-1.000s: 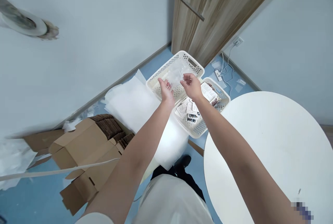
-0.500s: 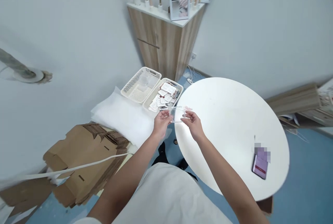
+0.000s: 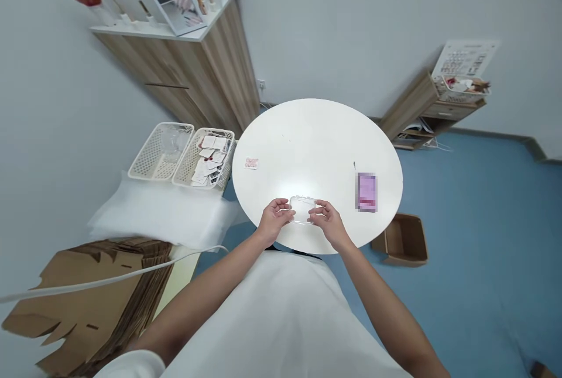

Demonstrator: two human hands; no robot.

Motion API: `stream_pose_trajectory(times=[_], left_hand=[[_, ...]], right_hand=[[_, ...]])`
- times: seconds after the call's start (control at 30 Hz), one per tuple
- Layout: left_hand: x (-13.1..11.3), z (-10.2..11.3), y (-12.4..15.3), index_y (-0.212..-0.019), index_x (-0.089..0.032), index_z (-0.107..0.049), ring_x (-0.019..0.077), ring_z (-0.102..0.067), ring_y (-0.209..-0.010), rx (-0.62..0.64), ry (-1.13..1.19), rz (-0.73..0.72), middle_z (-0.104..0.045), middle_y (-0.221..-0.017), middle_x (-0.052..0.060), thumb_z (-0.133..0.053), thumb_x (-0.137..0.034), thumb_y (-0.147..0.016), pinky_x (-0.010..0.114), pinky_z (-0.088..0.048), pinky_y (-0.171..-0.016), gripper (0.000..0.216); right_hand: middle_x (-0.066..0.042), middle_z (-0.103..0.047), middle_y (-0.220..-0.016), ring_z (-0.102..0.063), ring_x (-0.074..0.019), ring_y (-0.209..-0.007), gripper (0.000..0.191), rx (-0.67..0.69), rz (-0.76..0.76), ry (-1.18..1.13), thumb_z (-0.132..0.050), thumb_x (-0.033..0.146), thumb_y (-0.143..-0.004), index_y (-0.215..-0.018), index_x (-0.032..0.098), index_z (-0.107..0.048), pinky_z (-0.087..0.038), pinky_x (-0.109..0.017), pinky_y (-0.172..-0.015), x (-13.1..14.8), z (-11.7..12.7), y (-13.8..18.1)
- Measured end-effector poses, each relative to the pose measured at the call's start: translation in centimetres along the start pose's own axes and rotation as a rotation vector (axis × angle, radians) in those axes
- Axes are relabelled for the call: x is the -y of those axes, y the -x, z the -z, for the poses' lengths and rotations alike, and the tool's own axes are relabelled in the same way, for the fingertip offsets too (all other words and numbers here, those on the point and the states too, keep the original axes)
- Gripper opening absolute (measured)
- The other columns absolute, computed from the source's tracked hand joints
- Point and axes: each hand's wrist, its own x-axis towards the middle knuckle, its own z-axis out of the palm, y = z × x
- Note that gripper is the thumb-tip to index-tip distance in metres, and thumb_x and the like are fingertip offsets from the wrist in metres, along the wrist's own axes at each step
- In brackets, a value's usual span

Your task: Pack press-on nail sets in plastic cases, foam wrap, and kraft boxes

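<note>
Between my two hands is a small clear plastic box [image 3: 302, 209], held over the near edge of the round white table [image 3: 316, 132]. My left hand [image 3: 276, 218] pinches its left side with thumb and fingers. On the opposite side, my right hand [image 3: 327, 221] grips the box the same way. The tabletop shows through the clear plastic, and I make out no contents. A small card with pink pieces [image 3: 252, 162] lies on the table to the left. Toward the right lies a phone with a purple screen [image 3: 367, 192].
Left of the table, two white baskets [image 3: 175, 174] stand side by side; one holds clear plastic pieces, the other several cards. Nearer me are white foam sheets [image 3: 158, 214] and stacked flat cardboard [image 3: 88, 296]. An open brown box [image 3: 406, 240] sits on the floor at right.
My view has swung right, and my hands with the clear box are now over the table's near edge. The pink card now lies plainly visible on the tabletop.
</note>
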Motion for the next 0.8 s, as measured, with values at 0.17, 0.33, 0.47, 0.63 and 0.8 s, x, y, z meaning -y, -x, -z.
stream_pose_trajectory(times=[0.17, 0.33, 0.47, 0.63, 0.8], left_hand=[[1.1, -1.1, -0.4, -0.118, -0.022, -0.041, 0.0174, -0.053, -0.096, 0.116, -0.344, -0.091, -0.049, -0.108, 0.008, -0.069, -0.035, -0.062, 0.035, -0.044, -0.081, 0.064], [-0.1, -0.7, -0.7, -0.136, -0.029, -0.013, 0.0229, -0.046, -0.105, 0.308, -0.814, -0.268, -0.045, -0.118, 0.008, -0.079, -0.037, -0.045, 0.041, -0.037, -0.088, 0.112], [-0.9, -0.7, -1.5, -0.137, -0.028, -0.013, 0.0167, -0.051, -0.090, 0.452, -0.893, -0.354, -0.052, -0.101, 0.003, -0.077, -0.037, -0.050, 0.037, -0.040, -0.085, 0.108], [-1.1, -0.2, -2.6, -0.127, -0.025, -0.036, 0.0128, -0.052, -0.079, 0.514, -0.835, -0.374, -0.053, -0.096, 0.002, -0.074, -0.033, -0.056, 0.032, -0.045, -0.077, 0.080], [-1.6, 0.9, -3.1, -0.122, -0.022, -0.040, 0.0129, -0.053, -0.080, 0.541, -0.761, -0.349, -0.054, -0.096, 0.002, -0.073, -0.031, -0.055, 0.032, -0.045, -0.079, 0.075]], right_hand=[[0.000, -0.061, -0.079, -0.062, -0.0151, -0.067, 0.049, -0.122, -0.003, -0.060, -0.069, 0.037, -0.060, -0.102, 0.023, -0.048, -0.047, -0.035, -0.072, -1.2, 2.2, 1.0], [0.002, -0.060, -0.075, -0.062, -0.0153, -0.066, 0.053, -0.175, -0.021, -0.091, -0.069, 0.039, -0.059, -0.105, 0.024, -0.046, -0.047, -0.035, -0.071, -1.8, 2.9, 1.6], [0.003, -0.058, -0.073, -0.062, -0.0153, -0.065, 0.053, -0.200, -0.023, -0.090, -0.069, 0.040, -0.059, -0.104, 0.024, -0.046, -0.047, -0.034, -0.069, -2.0, 2.3, 2.0], [-0.001, -0.061, -0.082, -0.062, -0.0154, -0.066, 0.049, -0.247, 0.008, -0.011, -0.065, 0.043, -0.063, -0.103, 0.024, -0.046, -0.047, -0.035, -0.069, -2.2, 1.0, 2.2], [-0.008, -0.048, -0.121, -0.059, -0.0206, -0.093, 0.049, -0.275, 0.150, 0.287, -0.058, 0.044, -0.070, -0.113, 0.027, -0.043, -0.045, -0.041, -0.082, -2.0, 0.3, 3.0]])
